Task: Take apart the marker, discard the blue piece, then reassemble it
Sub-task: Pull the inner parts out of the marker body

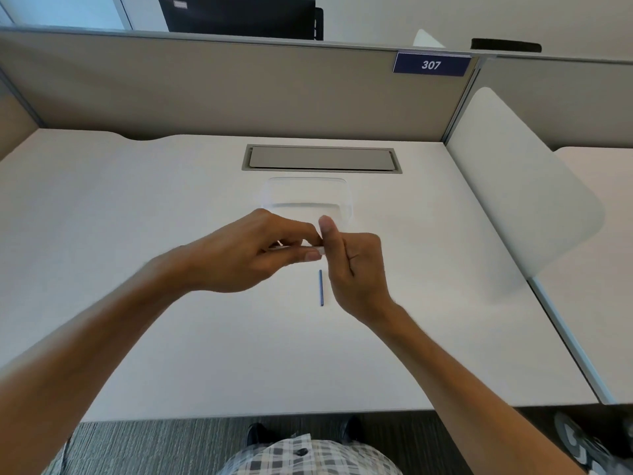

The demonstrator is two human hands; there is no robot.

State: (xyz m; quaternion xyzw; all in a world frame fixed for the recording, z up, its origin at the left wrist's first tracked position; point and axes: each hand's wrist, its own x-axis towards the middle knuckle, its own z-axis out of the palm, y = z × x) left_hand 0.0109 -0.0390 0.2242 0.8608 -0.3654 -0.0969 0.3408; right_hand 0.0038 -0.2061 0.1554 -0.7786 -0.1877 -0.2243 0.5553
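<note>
Your left hand [253, 250] and right hand [354, 265] meet above the middle of the white desk [137, 234]. Between them you hold the marker body [301, 248], a pale, slim tube lying roughly level, left to right.

Left hand: the fingers are curled over the top of the tube and the thumb [310, 257] presses from below, so the tube is pinched along most of its visible length.

Right hand: the fingers are folded in toward the palm and the thumb [327, 228] stands upright at the tube's right end. This hand grips that end; whether it holds a separate cap or plug there cannot be told, since the fingers cover the joint.

The blue piece [321, 287], a thin blue rod, lies flat on the desk just below the two hands, beside the heel of your right hand and touched by neither hand. It points away from you.

A clear plastic container [342, 190] sits on the desk just beyond your hands, in front of the grey cable hatch [322, 158].
</note>
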